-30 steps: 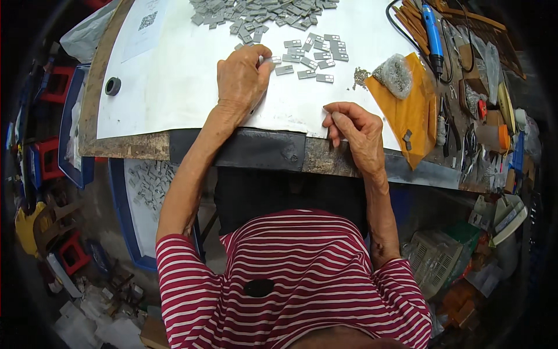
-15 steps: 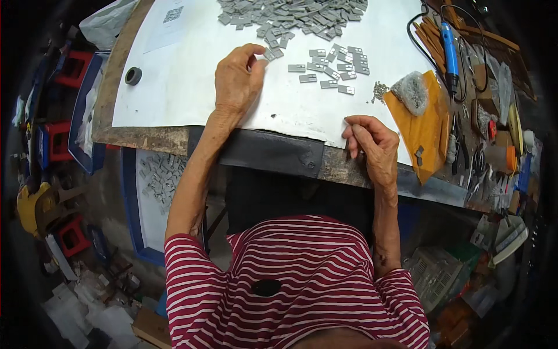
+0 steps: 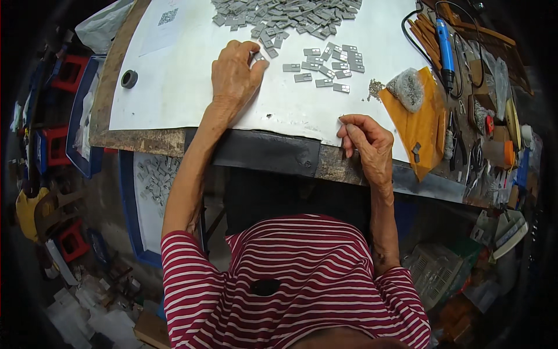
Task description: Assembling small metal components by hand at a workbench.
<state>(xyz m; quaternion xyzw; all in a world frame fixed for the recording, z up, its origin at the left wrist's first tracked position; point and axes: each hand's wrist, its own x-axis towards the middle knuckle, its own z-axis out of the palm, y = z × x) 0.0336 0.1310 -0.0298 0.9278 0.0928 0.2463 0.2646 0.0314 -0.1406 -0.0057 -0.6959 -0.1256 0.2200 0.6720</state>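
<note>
My left hand (image 3: 233,75) rests on the white sheet at the near edge of a grey heap, its thumb and forefinger closed around a small flat grey piece (image 3: 259,57). Other grey pieces (image 3: 271,51) lie right beside those fingertips. Over the front edge of the table, my right hand (image 3: 372,145) keeps thumb and fingers pinched together; a tiny dark tip shows there, too small to name. Between the hands, farther back, several grey pieces with light rectangular windows (image 3: 326,83) lie spread out. A big heap of grey pieces (image 3: 290,13) covers the far middle.
To the right are tiny metal parts (image 3: 375,89), a clear bag of small parts (image 3: 408,90) on a yellow envelope (image 3: 427,122), and a blue electric screwdriver (image 3: 445,49). A dark ring (image 3: 129,79) sits left. Below the table, a blue tray (image 3: 132,215) holds more grey pieces.
My left thumb and forefinger have drawn a grey piece slightly away from the heap's edge, toward the left. The right hand keeps its pinch, and the whole view has shifted a little.
</note>
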